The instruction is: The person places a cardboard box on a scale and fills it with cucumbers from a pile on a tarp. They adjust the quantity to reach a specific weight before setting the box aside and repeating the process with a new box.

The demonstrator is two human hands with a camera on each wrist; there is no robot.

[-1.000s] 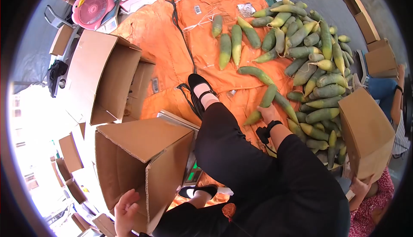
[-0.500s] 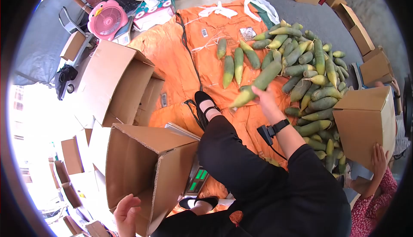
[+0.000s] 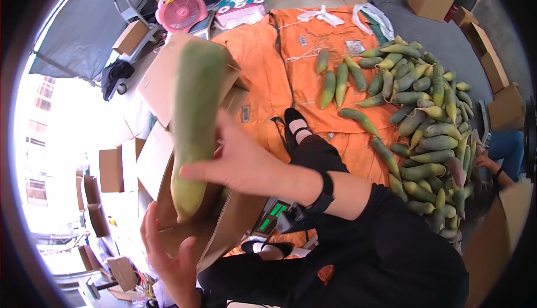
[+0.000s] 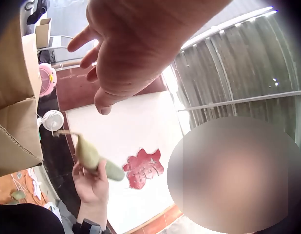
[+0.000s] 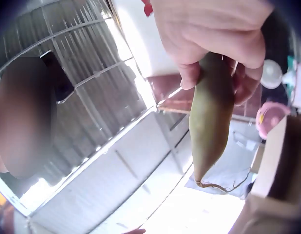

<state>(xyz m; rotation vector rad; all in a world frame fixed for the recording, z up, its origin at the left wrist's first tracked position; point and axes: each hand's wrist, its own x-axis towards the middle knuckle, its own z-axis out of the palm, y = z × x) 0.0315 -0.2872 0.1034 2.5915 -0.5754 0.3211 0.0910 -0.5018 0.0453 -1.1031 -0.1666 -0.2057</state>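
Observation:
My right hand [image 3: 246, 160] grips a thick green radish [image 3: 196, 90], fingers and thumb around its sides. The radish hangs over the open cardboard box [image 3: 232, 227], its pale yellow-green tip downward. In the right wrist view a thin root trails from the radish [image 5: 211, 117]. My left hand [image 3: 170, 252] is beside the box's near side, below the radish tip, fingers spread and holding nothing. The left wrist view shows that hand [image 4: 135, 44] with its fingers extended, apart from the radish [image 4: 87, 151].
Several green radishes [image 3: 425, 129] lie heaped on an orange tarp [image 3: 263, 48] to the right. A scale with a green display [image 3: 274, 216] sits by the box. Behind it stands another open box [image 3: 162, 79]. A pink fan [image 3: 182, 9] is at the back; another person's arm [image 3: 495, 168] appears at right.
My right hand has lifted the radish from the tarp and carried it left over the box. My left hand has turned and spread its fingers. The head view has swung left.

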